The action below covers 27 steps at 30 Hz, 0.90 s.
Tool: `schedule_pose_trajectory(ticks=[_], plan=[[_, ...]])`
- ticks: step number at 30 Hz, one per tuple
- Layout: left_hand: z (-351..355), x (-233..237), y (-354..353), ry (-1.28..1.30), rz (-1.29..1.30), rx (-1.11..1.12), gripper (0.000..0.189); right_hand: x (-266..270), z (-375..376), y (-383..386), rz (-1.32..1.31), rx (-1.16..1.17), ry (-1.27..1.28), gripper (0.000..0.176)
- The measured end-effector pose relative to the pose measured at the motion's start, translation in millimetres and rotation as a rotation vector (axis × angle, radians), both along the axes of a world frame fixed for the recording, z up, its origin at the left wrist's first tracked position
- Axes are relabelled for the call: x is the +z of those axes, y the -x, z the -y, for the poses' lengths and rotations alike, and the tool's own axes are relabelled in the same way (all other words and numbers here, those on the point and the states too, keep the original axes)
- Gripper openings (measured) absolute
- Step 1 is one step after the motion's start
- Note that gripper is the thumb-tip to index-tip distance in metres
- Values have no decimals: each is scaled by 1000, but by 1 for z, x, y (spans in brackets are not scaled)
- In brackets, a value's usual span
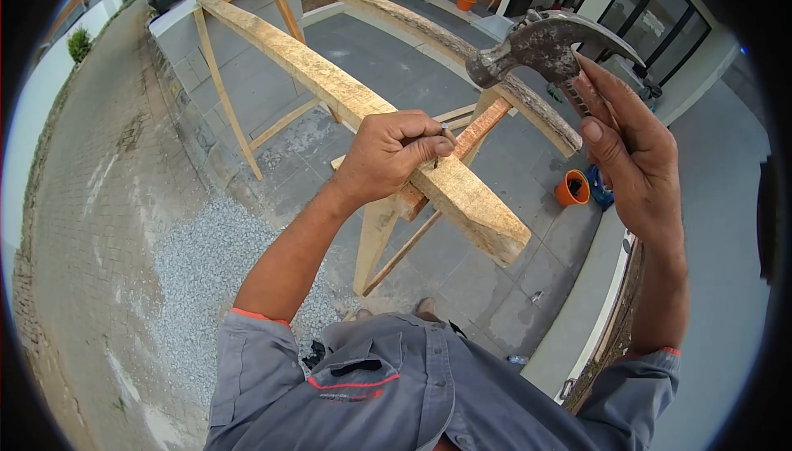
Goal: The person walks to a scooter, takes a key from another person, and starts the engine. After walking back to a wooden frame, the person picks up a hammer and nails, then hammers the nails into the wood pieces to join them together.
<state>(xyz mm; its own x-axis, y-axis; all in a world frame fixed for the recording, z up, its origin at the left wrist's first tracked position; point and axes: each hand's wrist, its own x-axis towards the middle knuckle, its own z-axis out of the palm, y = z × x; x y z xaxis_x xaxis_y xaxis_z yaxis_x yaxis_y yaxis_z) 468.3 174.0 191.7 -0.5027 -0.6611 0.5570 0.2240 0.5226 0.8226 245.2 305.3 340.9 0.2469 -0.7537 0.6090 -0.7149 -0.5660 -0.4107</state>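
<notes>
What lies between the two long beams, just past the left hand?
The head view shows a reddish-brown crosspiece and paler struts between the nearer beam and farther beam, above grey paving.

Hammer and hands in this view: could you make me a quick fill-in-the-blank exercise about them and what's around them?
The right hand grips a ______ by its handle. The left hand pinches a ______ over the wooden beam. Of the two hands, the ______ one is nearer the gravel. The nearer bucket is coloured ______.

Missing words: hammer; nail; left; orange.
</notes>
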Motion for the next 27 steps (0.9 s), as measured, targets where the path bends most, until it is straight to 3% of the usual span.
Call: schedule_pose_trajectory(ticks=[5, 8, 10, 12, 14, 17, 19, 20, 23, 25, 26, 27], plan=[[0, -1, 1, 37, 18, -14, 10, 10, 6, -12, 56, -66, 20, 45], [-1, -2, 0, 70, 30, -4, 9, 3, 9, -24, -143, -69, 8, 44], [-4, -3, 0, 73, 22, 9, 8, 3, 8, -26, -306, -61, -272, 43], [-2, -3, 1, 110, 29, 20, 7, 4, 8, -23, -307, -65, -254, 42], [-2, -5, 1, 141, 38, 35, 6, 9, 6, -23, -78, -38, -69, 41], [-2, -5, 2, 112, -11, 7, 6, 10, 8, -17, 11, -32, 61, 41], [-1, -6, 2, 164, 22, 32, 6, 1, 7, -24, -46, -84, 50, 42], [0, -9, 2, 162, 22, 31, 6, 4, 1, -26, -217, -78, -226, 42], [0, -13, 5, 165, -16, 45, 7, 2, 3, -21, -292, -61, -310, 43], [-2, -10, 5, 140, -45, 36, 6, 7, 3, -20, -117, -29, -82, 43], [-3, -10, 5, 136, -45, 37, 6, 14, 1, -15, -117, -27, -85, 43], [-3, -10, 5, 137, -49, 34, 6, 24, -2, -5, -51, -209, -31, 43]])
